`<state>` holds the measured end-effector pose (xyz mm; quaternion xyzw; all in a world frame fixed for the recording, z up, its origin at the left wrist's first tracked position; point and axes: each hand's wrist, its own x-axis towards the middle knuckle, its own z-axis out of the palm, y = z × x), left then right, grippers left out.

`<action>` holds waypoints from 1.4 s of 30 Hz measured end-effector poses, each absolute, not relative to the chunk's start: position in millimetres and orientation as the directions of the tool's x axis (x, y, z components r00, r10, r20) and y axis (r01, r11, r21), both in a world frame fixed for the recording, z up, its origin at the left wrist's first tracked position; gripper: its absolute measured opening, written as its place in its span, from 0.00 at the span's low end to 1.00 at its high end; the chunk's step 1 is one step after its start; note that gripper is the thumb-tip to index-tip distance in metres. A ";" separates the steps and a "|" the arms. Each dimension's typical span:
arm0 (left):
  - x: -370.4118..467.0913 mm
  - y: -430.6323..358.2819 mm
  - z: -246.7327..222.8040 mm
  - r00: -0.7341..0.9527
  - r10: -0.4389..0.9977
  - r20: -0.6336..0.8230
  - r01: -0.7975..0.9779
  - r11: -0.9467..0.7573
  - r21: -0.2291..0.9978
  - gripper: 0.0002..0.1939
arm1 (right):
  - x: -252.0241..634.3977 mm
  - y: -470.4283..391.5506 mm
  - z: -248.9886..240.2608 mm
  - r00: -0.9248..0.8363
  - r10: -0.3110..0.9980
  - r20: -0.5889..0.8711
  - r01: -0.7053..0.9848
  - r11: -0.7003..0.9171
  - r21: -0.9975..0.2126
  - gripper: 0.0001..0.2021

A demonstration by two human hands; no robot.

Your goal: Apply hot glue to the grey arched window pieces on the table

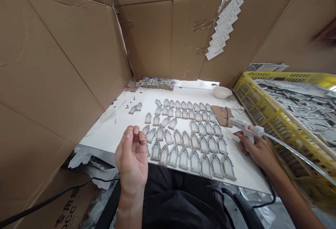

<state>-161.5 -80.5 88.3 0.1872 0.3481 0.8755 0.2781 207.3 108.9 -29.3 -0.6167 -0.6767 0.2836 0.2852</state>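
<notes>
My left hand (132, 160) is raised over the front left of the table, palm turned up. Its fingers are curled in close to the thumb, and no object shows in them. On the right, my right hand (253, 148) grips the handle of a white hot glue gun (244, 126), its nozzle pointing left over a brown cardboard scrap (222, 116). A long clear glue stick (296, 153) runs out from the gun's back. Between my hands lie rows of small arched window-shaped pieces (183, 158) with grey frames and pale centres.
A yellow crate (252, 101) full of similar pieces stands at the right. Stacked pieces (157, 83) and a white bowl (222, 92) sit at the back of the white table (99, 136). Cardboard walls (147, 40) enclose it; a black cable (65, 188) hangs at the left.
</notes>
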 end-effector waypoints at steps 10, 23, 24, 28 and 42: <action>-164.7 -83.2 88.4 -0.718 0.672 0.180 -0.458 -0.651 0.605 0.16 | 210.1 111.7 -31.7 -0.085 0.994 0.069 0.680 0.109 -0.725 0.25; -167.8 -83.4 90.5 -0.706 0.696 0.133 -0.544 -0.653 0.527 0.15 | 210.0 112.2 -31.7 -0.077 0.995 0.067 0.684 0.102 -0.722 0.26; -168.0 -83.1 90.6 -0.709 0.694 0.126 -0.544 -0.652 0.529 0.14 | 209.8 112.0 -31.1 -0.077 0.995 0.068 0.683 0.102 -0.723 0.27; -168.7 -82.6 90.2 -0.710 0.697 0.101 -0.557 -0.643 0.526 0.12 | 209.5 111.3 -29.7 -0.079 0.994 0.072 0.682 0.106 -0.724 0.26; -167.3 -79.3 89.9 -0.697 0.715 0.054 -0.579 -0.605 0.547 0.08 | 208.7 109.5 -29.5 -0.067 0.996 0.062 0.691 0.091 -0.717 0.26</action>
